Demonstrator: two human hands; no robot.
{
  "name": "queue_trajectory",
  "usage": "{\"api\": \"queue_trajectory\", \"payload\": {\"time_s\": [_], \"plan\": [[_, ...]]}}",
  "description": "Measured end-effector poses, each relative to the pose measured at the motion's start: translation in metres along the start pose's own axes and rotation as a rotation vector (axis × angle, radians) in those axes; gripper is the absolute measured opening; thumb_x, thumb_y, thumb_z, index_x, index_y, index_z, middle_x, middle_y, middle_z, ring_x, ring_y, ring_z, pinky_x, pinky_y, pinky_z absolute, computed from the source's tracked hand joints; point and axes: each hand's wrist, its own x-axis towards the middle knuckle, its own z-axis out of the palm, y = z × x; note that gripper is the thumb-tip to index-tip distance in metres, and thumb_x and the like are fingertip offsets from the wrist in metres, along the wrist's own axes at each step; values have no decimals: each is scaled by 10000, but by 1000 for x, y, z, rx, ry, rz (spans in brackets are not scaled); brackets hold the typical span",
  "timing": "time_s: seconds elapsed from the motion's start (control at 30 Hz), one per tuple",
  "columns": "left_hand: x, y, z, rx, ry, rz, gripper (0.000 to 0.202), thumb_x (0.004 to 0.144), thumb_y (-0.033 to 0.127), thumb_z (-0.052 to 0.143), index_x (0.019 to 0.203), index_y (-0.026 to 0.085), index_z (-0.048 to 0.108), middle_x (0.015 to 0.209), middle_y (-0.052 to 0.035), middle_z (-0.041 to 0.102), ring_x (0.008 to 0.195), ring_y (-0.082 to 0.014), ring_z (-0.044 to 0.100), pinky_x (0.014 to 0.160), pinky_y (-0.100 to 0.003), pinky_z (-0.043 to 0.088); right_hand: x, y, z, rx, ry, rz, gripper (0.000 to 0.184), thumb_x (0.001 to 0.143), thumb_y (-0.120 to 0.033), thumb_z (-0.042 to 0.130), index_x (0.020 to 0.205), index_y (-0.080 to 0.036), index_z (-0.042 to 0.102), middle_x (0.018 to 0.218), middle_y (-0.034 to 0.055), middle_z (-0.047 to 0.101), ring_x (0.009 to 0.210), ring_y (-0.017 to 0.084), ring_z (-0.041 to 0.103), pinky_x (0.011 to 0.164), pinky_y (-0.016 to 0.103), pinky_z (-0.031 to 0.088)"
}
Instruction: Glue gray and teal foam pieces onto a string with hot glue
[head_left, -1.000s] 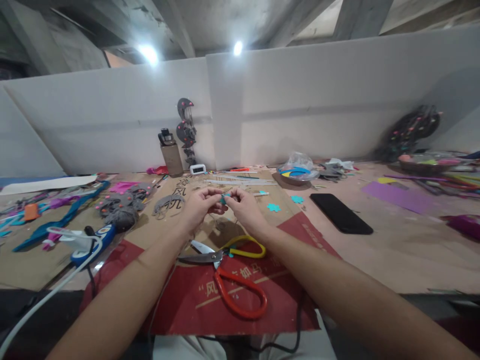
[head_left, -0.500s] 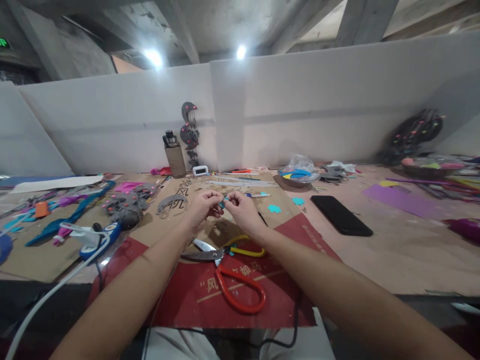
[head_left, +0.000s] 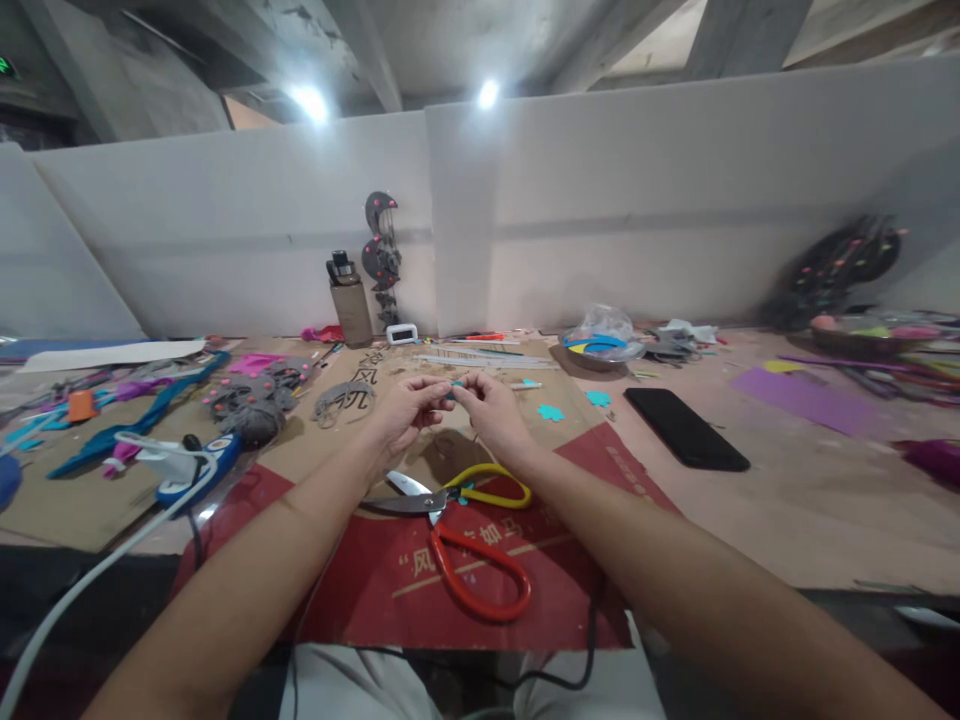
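My left hand [head_left: 414, 408] and my right hand [head_left: 486, 408] meet fingertip to fingertip above the cardboard. Both are closed in a pinch on a small teal piece [head_left: 454, 388], mostly covered by the fingers, so its shape cannot be made out. Below the hands lie open scissors [head_left: 436, 502] with one yellow and one red handle, resting on a red printed board [head_left: 360, 600]. To the right of my right hand are a teal flower-shaped cutout [head_left: 550, 412] and another teal cutout [head_left: 598, 398]. A white pen-like stick [head_left: 525, 386] lies just behind that hand.
A black phone [head_left: 684, 428] lies to the right. At the left are a blue power strip [head_left: 199, 470] with a white cable and grey felt pieces [head_left: 259, 400]. A bottle [head_left: 350, 305] stands by the white partition [head_left: 600, 200]. A bowl [head_left: 600, 355] holds plastic and coloured scraps.
Both hands still pinch the teal piece, with the fingers slightly shifted and the hands a little further apart at the wrists. The camera view has moved slightly; the scissors stay in place.
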Motion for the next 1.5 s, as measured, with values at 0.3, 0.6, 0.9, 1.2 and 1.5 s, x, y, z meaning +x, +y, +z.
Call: {"api": "queue_trajectory", "payload": {"time_s": [0.3,0.6,0.9,1.2,1.5], "plan": [[3,2,-3,107,43,93,234,622,306,733,717,151,587,527,44,520,411,-37,467,329,-130,205,2,12,5,-29,-86,-59,192,764,-364,532,847,-194,498,666,-38,483,604,106,430,559,229,356],[-2,2,2,134,-4,100,227,665,314,721,731,121,623,541,2,576,431,-40,475,389,-138,331,5,6,0,-88,-1,-51,191,770,-360,504,705,-180,500,634,-34,473,592,97,403,568,232,326],[-3,3,4,93,26,80,225,640,255,741,762,101,631,582,-13,607,529,-74,569,498,-160,470,4,3,1,-85,-7,-33,195,772,-359,501,696,-180,502,634,-33,485,603,103,426,576,234,333],[8,15,-21,-1,319,173,174,650,195,692,773,141,580,618,12,618,509,-84,597,417,-145,434,-4,1,6,-265,-198,-255,168,865,-246,429,830,-169,573,840,30,597,796,131,515,765,266,385],[21,15,-52,-16,383,224,204,671,224,696,817,143,579,701,-9,658,580,-110,645,482,-180,489,-23,-5,16,-613,-552,-584,266,894,-276,453,736,-170,639,808,57,594,815,153,487,746,280,371]]}}
